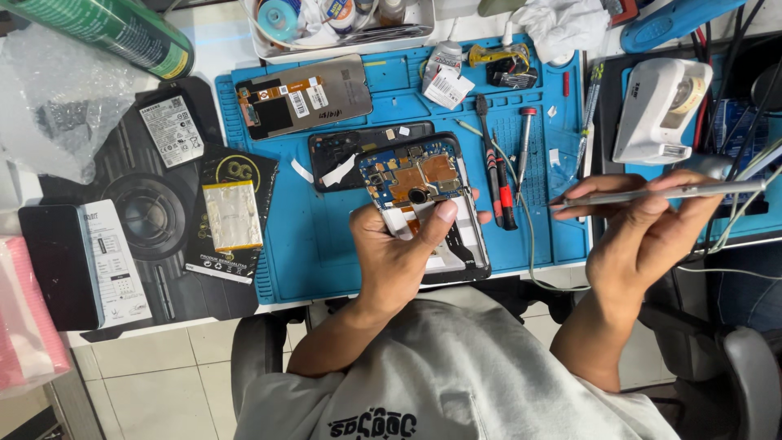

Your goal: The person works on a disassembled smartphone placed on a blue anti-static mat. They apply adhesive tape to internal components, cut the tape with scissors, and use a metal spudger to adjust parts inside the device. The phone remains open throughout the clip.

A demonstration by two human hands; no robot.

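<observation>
The mat (pixel 326 244) is bright blue. The opened phone (pixel 423 204) shows a blue board with copper-orange shields inside a black frame, with white patches lower down. The tweezers (pixel 660 193) are plain silver-grey. A screwdriver (pixel 498 175) has a red and black handle. The battery (pixel 232 214) is pale yellowish-cream on a black card (pixel 232 167) with a gold ring mark. The can (pixel 122 33) is green. The bubble wrap (pixel 57 106) is clear, the bag (pixel 28 326) pink, and the shirt (pixel 464 367) light grey with black lettering.
</observation>
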